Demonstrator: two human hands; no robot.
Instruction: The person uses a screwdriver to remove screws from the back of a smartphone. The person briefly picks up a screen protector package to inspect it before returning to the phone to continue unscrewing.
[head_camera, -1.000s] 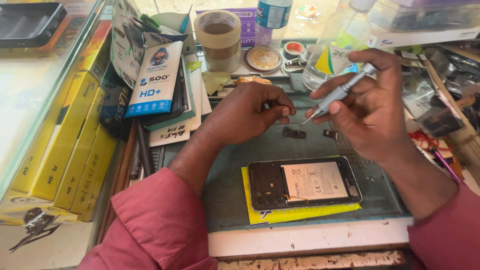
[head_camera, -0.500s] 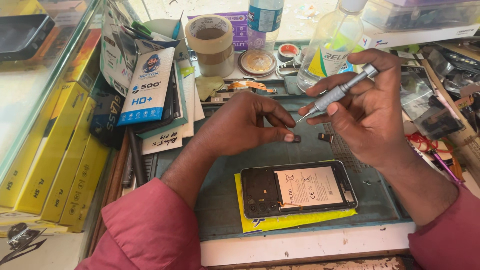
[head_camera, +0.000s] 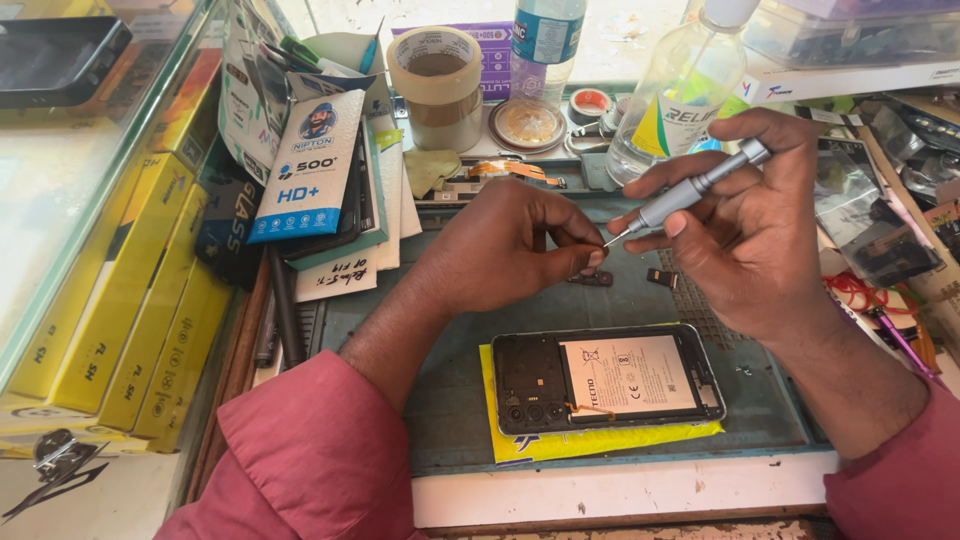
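Observation:
My right hand (head_camera: 760, 230) holds a slim silver screwdriver (head_camera: 690, 192), its tip pointing at my left fingertips. My left hand (head_camera: 500, 245) hovers over the grey-green work mat (head_camera: 440, 400) with thumb and forefinger pinched together; whether something tiny sits between them I cannot tell. Below both hands lies an opened smartphone (head_camera: 608, 377) with its back cover off, battery showing, resting on a yellow sheet (head_camera: 600, 442). Two small dark parts (head_camera: 600, 279) lie on the mat just under the screwdriver tip.
A tape roll (head_camera: 438, 88), a plastic water bottle (head_camera: 545, 40) and a clear liquid bottle (head_camera: 675, 105) stand at the back. Screen-protector packs (head_camera: 310, 165) lean at the left beside yellow boxes (head_camera: 130, 300). Tools and cables (head_camera: 890, 290) crowd the right edge.
My hands stay pinched together over the mat; the screwdriver tip has come slightly closer to my left fingertips. The view has shifted a little.

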